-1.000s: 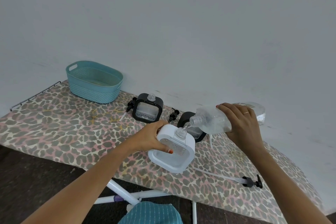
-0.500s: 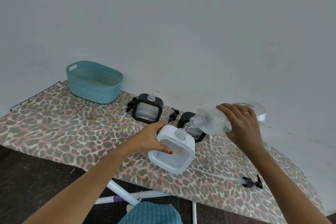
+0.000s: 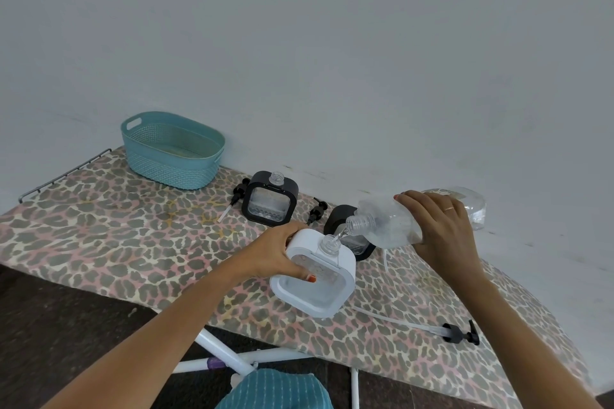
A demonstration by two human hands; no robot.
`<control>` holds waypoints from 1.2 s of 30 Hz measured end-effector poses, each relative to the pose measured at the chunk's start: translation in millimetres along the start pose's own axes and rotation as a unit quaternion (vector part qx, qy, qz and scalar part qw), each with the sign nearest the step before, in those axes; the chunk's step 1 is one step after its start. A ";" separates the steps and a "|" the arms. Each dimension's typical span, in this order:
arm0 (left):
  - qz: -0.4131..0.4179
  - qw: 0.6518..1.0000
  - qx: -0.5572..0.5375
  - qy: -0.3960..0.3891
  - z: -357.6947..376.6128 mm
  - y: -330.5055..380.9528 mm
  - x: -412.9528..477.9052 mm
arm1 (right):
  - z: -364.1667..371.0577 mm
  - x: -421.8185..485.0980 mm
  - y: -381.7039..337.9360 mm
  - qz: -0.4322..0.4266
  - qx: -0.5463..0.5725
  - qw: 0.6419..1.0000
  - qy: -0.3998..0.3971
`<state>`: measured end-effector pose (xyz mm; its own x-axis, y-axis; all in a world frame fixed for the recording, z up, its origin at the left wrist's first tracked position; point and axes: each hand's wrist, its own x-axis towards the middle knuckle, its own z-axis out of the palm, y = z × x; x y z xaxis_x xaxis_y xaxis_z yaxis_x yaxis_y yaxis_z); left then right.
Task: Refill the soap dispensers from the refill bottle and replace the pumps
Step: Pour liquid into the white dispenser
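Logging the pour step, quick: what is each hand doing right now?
Left hand: grips the white dispenser, tilting it.
Right hand: holds the refill bottle tipped, its mouth over the dispenser's neck.

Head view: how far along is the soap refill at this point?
Done: three black plastic pumps are off, lying on the leopard-print board. In hand: left hand grips the white square dispenser; right hand tips the clear refill bottle, pouring into its neck. Remaining: both black-framed dispensers stand open, fill levels unclear; every pump needs refitting.
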<state>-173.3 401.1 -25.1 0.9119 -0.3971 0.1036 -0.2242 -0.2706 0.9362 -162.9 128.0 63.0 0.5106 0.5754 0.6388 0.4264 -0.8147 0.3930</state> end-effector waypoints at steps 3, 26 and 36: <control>0.001 1.000 0.001 -0.003 -0.1 0.4 -0.7 | -0.6 0.5 -0.8 0.001 0.000 1.000 0.001; 0.011 1.000 0.004 -0.001 0.9 -1.0 0.5 | -1.0 1.4 1.0 -0.006 -0.010 1.000 0.008; 0.013 1.000 0.011 0.002 1.4 -1.9 1.9 | -4.4 2.7 1.7 -0.014 -0.027 0.999 0.012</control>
<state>-171.6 399.6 -27.1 0.9070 -0.4007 0.1299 -0.2560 -0.2795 0.9254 -164.1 127.9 68.3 0.4805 0.5972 0.6423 0.3989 -0.8010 0.4463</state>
